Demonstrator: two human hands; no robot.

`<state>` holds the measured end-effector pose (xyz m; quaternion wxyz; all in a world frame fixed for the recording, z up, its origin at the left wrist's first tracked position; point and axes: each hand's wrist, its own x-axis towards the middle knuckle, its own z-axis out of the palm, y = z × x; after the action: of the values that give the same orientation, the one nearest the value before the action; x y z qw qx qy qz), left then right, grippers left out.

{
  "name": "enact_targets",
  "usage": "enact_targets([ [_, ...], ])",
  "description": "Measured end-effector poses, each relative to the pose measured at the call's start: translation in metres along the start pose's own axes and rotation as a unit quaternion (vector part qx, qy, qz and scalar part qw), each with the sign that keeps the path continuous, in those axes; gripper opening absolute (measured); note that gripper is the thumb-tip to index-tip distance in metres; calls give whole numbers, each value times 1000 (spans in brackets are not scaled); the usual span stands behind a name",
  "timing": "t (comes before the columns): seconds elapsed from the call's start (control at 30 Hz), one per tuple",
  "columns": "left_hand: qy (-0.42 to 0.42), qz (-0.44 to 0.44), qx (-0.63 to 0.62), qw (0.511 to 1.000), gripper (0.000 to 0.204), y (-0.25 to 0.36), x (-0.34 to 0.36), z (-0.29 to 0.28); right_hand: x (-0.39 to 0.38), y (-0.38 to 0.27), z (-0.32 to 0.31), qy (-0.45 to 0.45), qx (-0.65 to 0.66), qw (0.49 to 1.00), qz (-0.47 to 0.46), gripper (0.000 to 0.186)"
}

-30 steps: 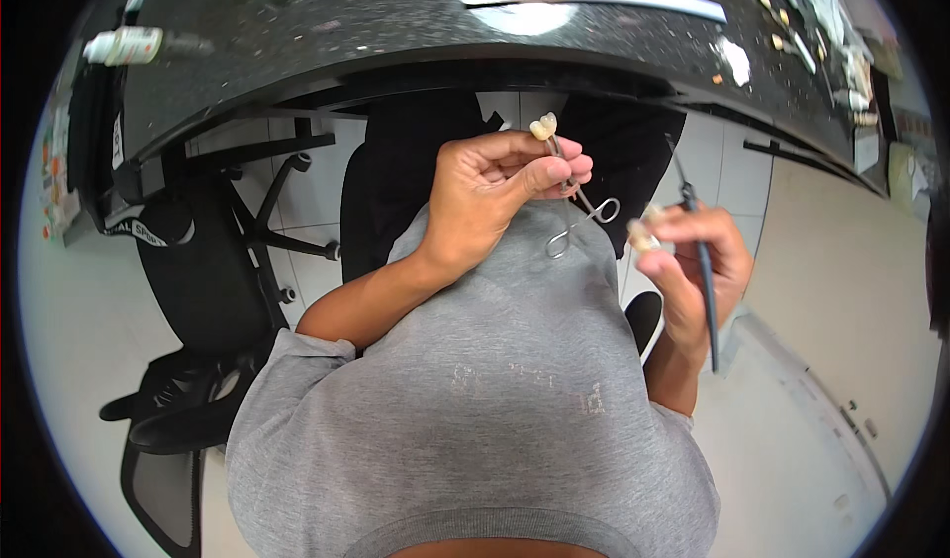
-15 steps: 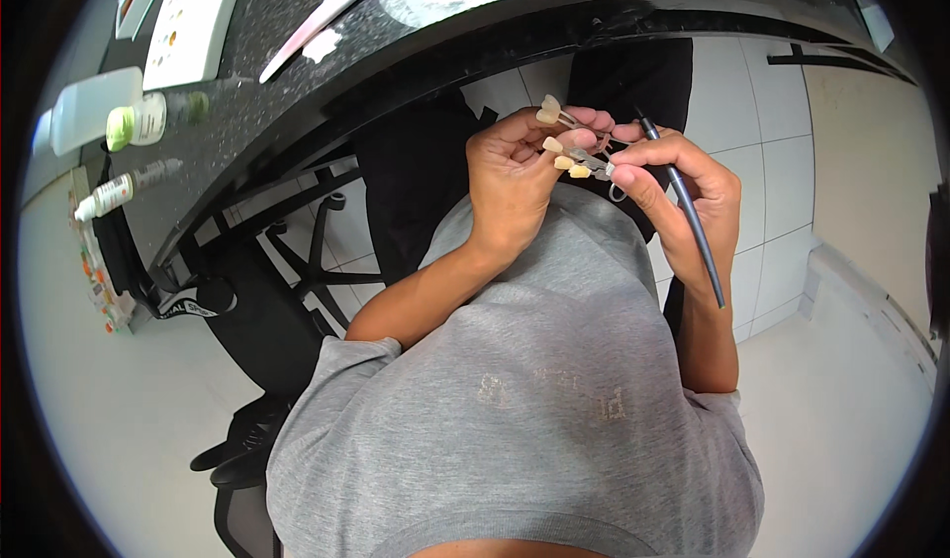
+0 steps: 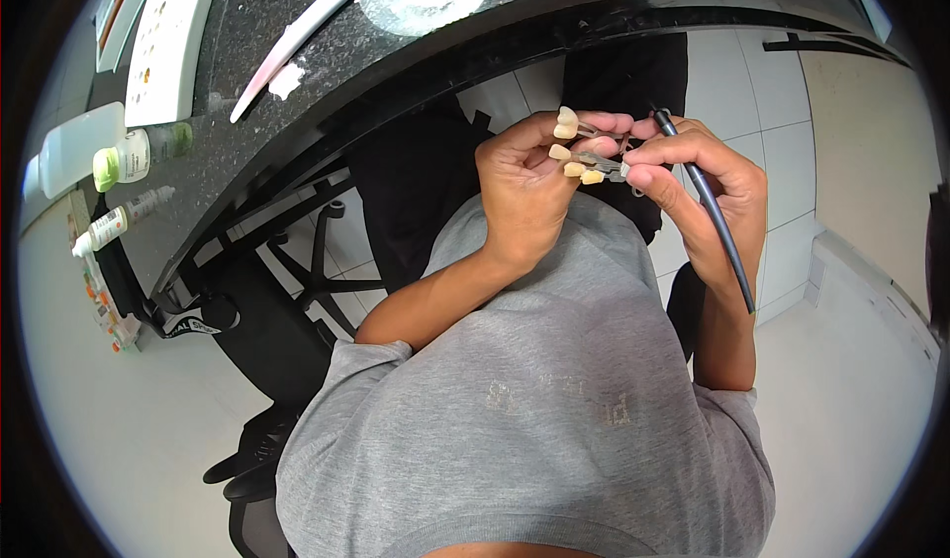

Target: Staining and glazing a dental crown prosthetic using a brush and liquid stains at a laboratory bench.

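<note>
My left hand (image 3: 524,192) is closed on a metal forceps (image 3: 594,130) whose tip carries an ivory tooth-shaped piece (image 3: 566,123); the scissor-like handles are mostly hidden behind my fingers. Just below it, my right hand (image 3: 712,197) pinches several shade tabs (image 3: 584,172) with metal stems and tooth-coloured tips, held close beside that piece. The same hand also holds a long dark brush handle (image 3: 727,246) slanting between its fingers.
The speckled black desk (image 3: 267,24) curves across the top, bearing a white palette (image 3: 168,53), a long pale strip (image 3: 307,24), bottles (image 3: 124,162) and a translucent container (image 3: 84,152). My legs (image 3: 623,63) are under it; a black chair (image 3: 257,350) stands at left.
My right hand has risen from the lower right to join my left, bringing the tabs beside the tooth piece. The view has swung, showing more of the desk's left side.
</note>
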<state>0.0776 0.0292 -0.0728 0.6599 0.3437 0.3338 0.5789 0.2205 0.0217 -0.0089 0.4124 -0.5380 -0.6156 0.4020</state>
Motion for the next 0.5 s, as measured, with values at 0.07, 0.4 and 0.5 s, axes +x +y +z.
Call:
enact_targets([
  [0.07, 2, 0, -2, 1000, 12, 0, 0, 0, 1, -1, -1, -6, -4, 1000, 11, 9],
  [0.4, 7, 0, -21, 1000, 18, 0, 0, -2, 3, -3, 2, -7, -7, 1000, 16, 10],
  [0.5, 4, 6, -25, 1000, 18, 0, -1, -3, 2, -4, 3, -9, -7, 1000, 24, 10],
])
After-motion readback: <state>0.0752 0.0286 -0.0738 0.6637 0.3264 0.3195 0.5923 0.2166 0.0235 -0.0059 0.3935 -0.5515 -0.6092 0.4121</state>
